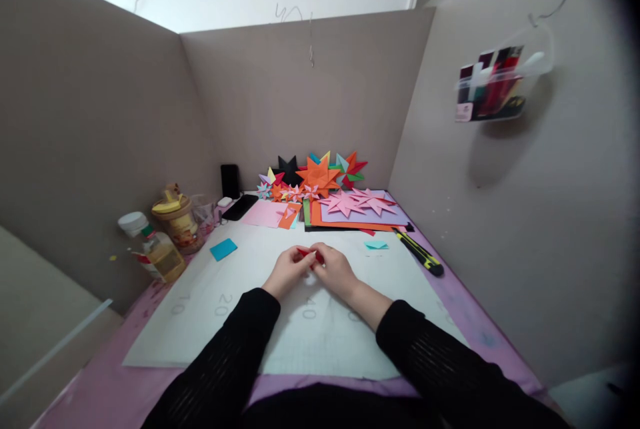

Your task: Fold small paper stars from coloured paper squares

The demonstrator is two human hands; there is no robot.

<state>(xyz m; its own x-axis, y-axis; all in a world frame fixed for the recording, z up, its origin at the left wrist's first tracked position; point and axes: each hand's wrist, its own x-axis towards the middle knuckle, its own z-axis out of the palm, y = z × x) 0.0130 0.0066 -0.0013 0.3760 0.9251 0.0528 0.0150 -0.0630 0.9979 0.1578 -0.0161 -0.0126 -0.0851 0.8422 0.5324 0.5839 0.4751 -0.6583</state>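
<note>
Between my two hands is a small folded piece of red paper, mostly covered by fingers. My left hand pinches it from the left. From the right, my right hand closes on the same piece, its fingertips meeting those of the left. Both hands are just above the white mat, around its middle. A folded turquoise paper piece lies to the right of my right hand. Left of my left hand is a flat blue paper rectangle.
Folded paper stars in several colours stand at the back, with pink stars on coloured sheets. A yellow-black utility knife lies at right. Bottle, lidded cup and phone line the left. Grey partitions enclose the table.
</note>
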